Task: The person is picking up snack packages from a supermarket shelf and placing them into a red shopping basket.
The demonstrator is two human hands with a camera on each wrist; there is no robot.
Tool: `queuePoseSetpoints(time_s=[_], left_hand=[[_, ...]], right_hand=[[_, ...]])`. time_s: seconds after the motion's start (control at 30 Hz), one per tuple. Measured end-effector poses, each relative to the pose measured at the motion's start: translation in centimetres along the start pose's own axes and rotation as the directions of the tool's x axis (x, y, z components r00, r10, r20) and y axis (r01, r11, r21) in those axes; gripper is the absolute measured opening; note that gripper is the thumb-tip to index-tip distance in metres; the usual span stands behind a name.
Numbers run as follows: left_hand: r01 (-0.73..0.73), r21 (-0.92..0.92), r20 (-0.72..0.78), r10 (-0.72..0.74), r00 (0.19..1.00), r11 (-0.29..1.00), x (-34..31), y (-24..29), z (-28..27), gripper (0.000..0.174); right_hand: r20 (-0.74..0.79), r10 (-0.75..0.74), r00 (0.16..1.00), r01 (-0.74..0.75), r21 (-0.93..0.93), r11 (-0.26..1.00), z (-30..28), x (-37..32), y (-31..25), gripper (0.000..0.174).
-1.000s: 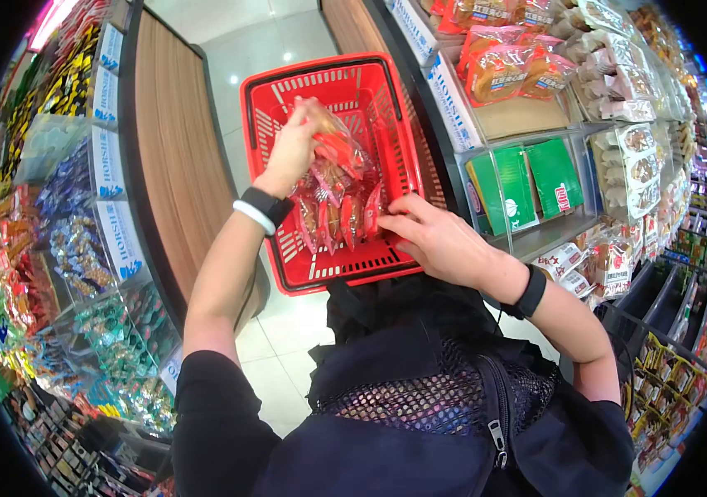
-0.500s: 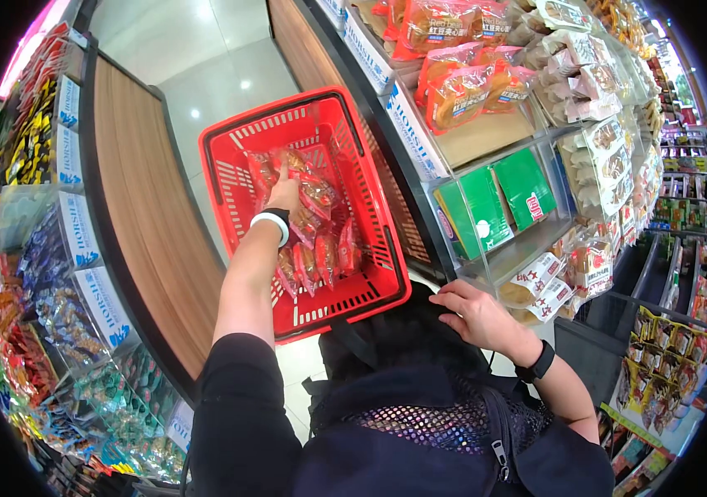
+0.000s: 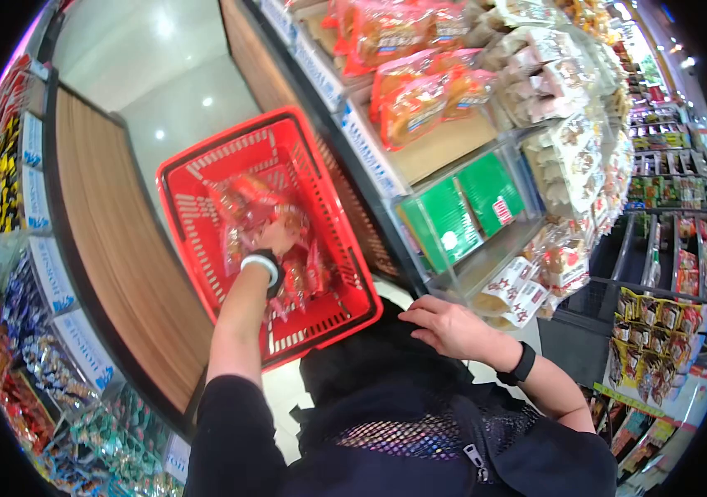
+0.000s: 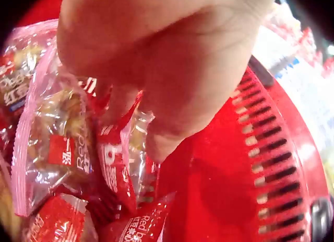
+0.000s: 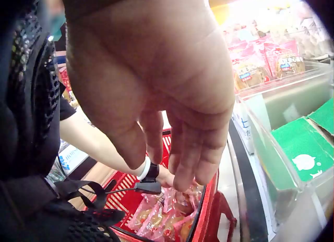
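The left hand (image 3: 280, 236) has gone down from above the packets to reach in among them, and the packet it carried a second ago is no longer lifted clear. That suggests the packets (image 4: 62, 148) are being settled rather than brought in. They lie bunched around the middle of the red basket (image 4: 198, 184) and towards its near edge, some overlapping, others tilted. The left fingers point down beside the wrappers, but their tips are partly hidden, so I cannot tell whether they pinch one or merely touch. The right hand (image 3: 457, 327) has left the near right corner of the basket; it hangs outside, beside the black bag (image 3: 378, 364), its fingers loosely bent, slightly apart and holding nothing.

On one wrapper a red square reads 泓一, with "Red" running up beside it; a packet below shows "Red b", the rest cut off, and characters beginning 红豆. Blue-and-white shelf labels (image 3: 80, 352) read HORSH. Green boxes (image 3: 444, 219) stand in a clear-walled bin; their lettering is too small to read.
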State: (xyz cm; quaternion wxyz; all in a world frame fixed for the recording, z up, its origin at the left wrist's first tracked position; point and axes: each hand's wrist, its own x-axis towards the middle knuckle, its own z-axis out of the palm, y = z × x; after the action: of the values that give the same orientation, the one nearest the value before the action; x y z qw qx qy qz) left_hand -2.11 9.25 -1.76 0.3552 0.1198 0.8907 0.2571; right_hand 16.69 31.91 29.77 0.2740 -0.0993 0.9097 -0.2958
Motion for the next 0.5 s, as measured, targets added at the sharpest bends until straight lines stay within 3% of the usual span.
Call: queuePoseSetpoints(time_s=[0.03, 0.1, 0.17, 0.2, 0.3, 0.33, 0.37, 0.43, 0.5], left_hand=[[-0.046, 0.162, 0.017, 0.044, 0.999, 0.986, -1.3, 1.0, -1.1, 0.059], [-0.104, 0.191, 0.137, 0.079, 0.987, 0.976, -3.2, 2.8, -2.9, 0.051], [-0.099, 0.128, 0.185, 0.074, 0.98, 0.987, 0.0, -1.4, 0.0, 0.047], [-0.071, 0.019, 0.12, 0.069, 0.99, 0.997, -2.0, -0.2, -1.6, 0.052], [0.015, -0.07, 0.127, -0.006, 0.992, 0.997, -1.9, -1.9, -1.6, 0.073], [-0.053, 0.136, -0.116, 0.069, 0.991, 0.989, -2.3, -2.1, -0.5, 0.076], [-0.048, 0.139, -0.133, 0.067, 0.989, 0.989, -3.1, -2.1, -0.6, 0.076], [-0.133, -0.216, 0.018, 0.14, 0.99, 0.967, -4.9, -1.9, -1.3, 0.076], [-0.149, -0.167, 0.024, 0.156, 0.988, 0.975, -7.1, -1.2, -1.3, 0.076]], right_hand=[[-0.002, 0.0, 1.0, 0.0, -0.003, 1.0, -0.1, 0.0, 0.2, 0.029], [-0.021, -0.037, 0.999, 0.037, 0.001, 0.999, -1.0, 0.0, 0.6, 0.029], [-0.052, -0.059, 0.997, 0.059, -0.012, 0.998, -2.8, 0.3, 0.5, 0.03], [-0.078, -0.063, 0.995, 0.062, -0.012, 0.998, -3.6, 0.6, 0.8, 0.03], [-0.16, -0.103, 0.982, 0.092, -0.078, 0.993, -6.4, 1.9, 1.4, 0.03], [-0.184, -0.145, 0.972, 0.128, -0.097, 0.987, -7.7, 2.6, 1.3, 0.03], [-0.185, -0.117, 0.976, 0.093, -0.135, 0.986, -8.7, 3.3, 1.4, 0.03], [-0.283, -0.203, 0.937, 0.144, -0.217, 0.966, -10.6, 5.5, 2.5, 0.034], [-0.383, -0.095, 0.919, 0.043, -0.144, 0.989, -12.4, 8.3, 3.4, 0.046]])
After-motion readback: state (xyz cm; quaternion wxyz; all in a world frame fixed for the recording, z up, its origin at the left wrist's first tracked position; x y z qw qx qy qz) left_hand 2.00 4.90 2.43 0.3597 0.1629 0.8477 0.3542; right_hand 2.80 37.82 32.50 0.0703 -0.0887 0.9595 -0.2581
